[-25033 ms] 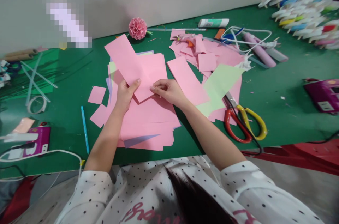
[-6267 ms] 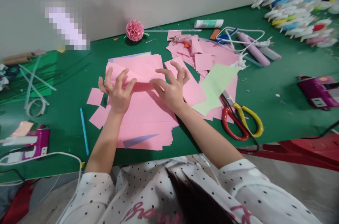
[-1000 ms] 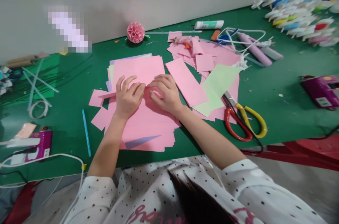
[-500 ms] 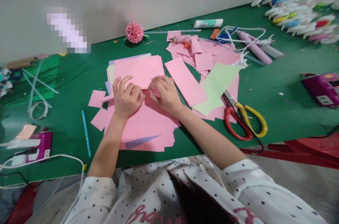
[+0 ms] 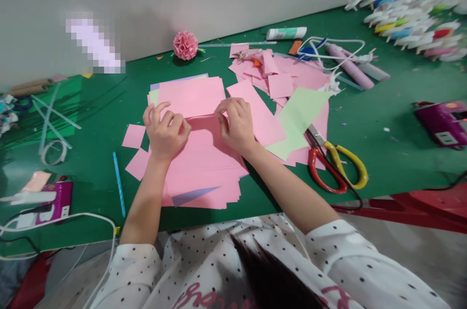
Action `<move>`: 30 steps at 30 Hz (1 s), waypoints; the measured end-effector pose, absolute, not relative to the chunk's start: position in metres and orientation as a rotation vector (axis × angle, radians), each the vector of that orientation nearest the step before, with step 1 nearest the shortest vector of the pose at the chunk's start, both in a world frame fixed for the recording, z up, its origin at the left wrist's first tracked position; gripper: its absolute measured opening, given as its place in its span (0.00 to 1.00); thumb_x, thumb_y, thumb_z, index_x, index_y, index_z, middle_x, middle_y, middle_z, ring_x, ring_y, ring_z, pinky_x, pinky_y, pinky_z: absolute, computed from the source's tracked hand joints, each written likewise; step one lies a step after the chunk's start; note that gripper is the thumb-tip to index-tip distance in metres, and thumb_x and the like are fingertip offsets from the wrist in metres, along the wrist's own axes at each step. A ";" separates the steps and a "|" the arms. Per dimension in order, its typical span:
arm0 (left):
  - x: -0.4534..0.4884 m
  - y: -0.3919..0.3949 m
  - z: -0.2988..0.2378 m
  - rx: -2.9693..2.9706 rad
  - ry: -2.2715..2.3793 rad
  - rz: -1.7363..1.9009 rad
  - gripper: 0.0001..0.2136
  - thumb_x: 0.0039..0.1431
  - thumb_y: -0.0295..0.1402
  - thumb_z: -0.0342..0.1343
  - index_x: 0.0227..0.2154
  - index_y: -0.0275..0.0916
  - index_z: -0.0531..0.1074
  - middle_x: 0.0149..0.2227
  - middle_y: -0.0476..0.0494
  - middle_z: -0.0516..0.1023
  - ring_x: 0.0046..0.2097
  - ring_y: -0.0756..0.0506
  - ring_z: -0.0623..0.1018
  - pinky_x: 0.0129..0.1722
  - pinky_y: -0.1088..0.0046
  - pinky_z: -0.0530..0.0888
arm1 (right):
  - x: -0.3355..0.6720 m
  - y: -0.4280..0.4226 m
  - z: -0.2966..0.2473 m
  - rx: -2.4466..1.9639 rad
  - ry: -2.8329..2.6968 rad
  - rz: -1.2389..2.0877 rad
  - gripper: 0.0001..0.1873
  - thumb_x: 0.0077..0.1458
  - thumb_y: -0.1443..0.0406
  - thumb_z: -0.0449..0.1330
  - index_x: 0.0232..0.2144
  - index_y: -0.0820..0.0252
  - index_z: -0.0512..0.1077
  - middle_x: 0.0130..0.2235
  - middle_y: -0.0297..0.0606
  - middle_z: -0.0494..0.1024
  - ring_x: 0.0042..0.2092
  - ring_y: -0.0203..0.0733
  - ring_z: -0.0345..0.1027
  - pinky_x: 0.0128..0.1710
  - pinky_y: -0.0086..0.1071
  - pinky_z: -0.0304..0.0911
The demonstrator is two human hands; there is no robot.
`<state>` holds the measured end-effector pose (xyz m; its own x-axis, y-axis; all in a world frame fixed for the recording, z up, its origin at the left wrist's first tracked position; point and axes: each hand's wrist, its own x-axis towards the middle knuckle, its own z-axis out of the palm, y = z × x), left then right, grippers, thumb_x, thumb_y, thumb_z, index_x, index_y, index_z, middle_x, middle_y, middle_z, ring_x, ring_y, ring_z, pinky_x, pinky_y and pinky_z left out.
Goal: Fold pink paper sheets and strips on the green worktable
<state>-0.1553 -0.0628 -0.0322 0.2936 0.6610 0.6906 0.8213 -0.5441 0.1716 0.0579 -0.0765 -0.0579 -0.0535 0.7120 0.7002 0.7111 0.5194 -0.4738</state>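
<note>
A stack of pink paper sheets [image 5: 204, 163] lies on the green table [image 5: 383, 153] in front of me. The top pink sheet [image 5: 202, 121] has a fold ridge running left to right. My left hand [image 5: 164, 129] pinches the left end of that fold with curled fingers. My right hand [image 5: 235, 121] pinches the right end of the same fold. Another pink sheet [image 5: 191, 95] lies flat just beyond the fold.
Red and yellow scissors [image 5: 333, 165] lie to the right beside a pale green sheet [image 5: 299, 117] and pink scraps [image 5: 280, 73]. A pink paper ball [image 5: 185, 45], a glue tube [image 5: 286, 33], a blue pen [image 5: 117, 182] and purple devices [image 5: 445, 121] surround the stack.
My hands have slid apart along the fold, the left hand going left and the right hand right. A second ago they were close together at the middle of the sheet.
</note>
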 end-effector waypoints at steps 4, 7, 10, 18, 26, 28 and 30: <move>-0.159 -0.060 -0.031 -2.287 -1.422 -1.097 0.07 0.56 0.29 0.55 0.24 0.43 0.69 0.26 0.46 0.71 0.54 0.34 0.77 0.63 0.39 0.61 | 0.060 -0.074 -0.059 -1.234 -1.711 0.003 0.08 0.62 0.73 0.51 0.37 0.55 0.66 0.39 0.41 0.77 0.44 0.49 0.67 0.45 0.43 0.56; -0.160 -0.060 -0.028 -2.298 -1.460 -1.062 0.06 0.56 0.29 0.56 0.24 0.43 0.69 0.26 0.46 0.72 0.54 0.33 0.77 0.63 0.40 0.61 | 0.061 -0.074 -0.060 -1.261 -1.706 0.012 0.08 0.62 0.72 0.51 0.37 0.55 0.66 0.40 0.42 0.77 0.44 0.49 0.67 0.45 0.43 0.57; -0.160 -0.060 -0.026 -2.295 -1.499 -1.076 0.06 0.55 0.29 0.56 0.24 0.43 0.69 0.26 0.45 0.72 0.55 0.34 0.77 0.64 0.40 0.59 | 0.064 -0.072 -0.062 -1.284 -1.668 0.010 0.09 0.61 0.73 0.50 0.37 0.55 0.65 0.40 0.42 0.76 0.43 0.49 0.67 0.46 0.44 0.58; -0.175 -0.055 -0.029 -2.179 -1.614 -1.114 0.07 0.55 0.27 0.56 0.24 0.43 0.67 0.28 0.43 0.73 0.57 0.31 0.75 0.65 0.36 0.56 | 0.073 -0.067 -0.066 -1.305 -1.540 0.084 0.07 0.62 0.70 0.50 0.38 0.54 0.64 0.41 0.45 0.73 0.45 0.53 0.67 0.50 0.50 0.60; -0.177 -0.055 -0.027 -2.118 -1.700 -1.111 0.08 0.56 0.25 0.55 0.26 0.43 0.66 0.30 0.42 0.73 0.58 0.31 0.73 0.65 0.36 0.55 | 0.071 -0.067 -0.067 -1.263 -1.521 0.063 0.04 0.64 0.68 0.50 0.37 0.54 0.64 0.40 0.43 0.73 0.43 0.51 0.67 0.48 0.49 0.61; -0.180 -0.054 -0.028 -2.097 -1.741 -1.113 0.07 0.56 0.25 0.55 0.26 0.43 0.65 0.31 0.42 0.74 0.59 0.31 0.72 0.65 0.37 0.54 | 0.072 -0.067 -0.067 -1.262 -1.502 0.068 0.04 0.64 0.67 0.50 0.37 0.54 0.64 0.40 0.43 0.73 0.43 0.50 0.68 0.48 0.49 0.61; -0.187 -0.051 -0.029 -2.044 -1.787 -1.119 0.08 0.56 0.25 0.55 0.26 0.43 0.65 0.31 0.42 0.73 0.59 0.32 0.72 0.65 0.39 0.55 | 0.075 -0.066 -0.066 -1.265 -1.456 0.082 0.04 0.66 0.65 0.49 0.38 0.54 0.64 0.39 0.42 0.73 0.43 0.49 0.68 0.47 0.48 0.62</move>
<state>-0.1872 -0.0505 -0.0287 -0.0203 0.7607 0.6488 0.9157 -0.2464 0.3175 0.0747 -0.0659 -0.0664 0.2288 0.7076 0.6685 0.6283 0.4172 -0.6566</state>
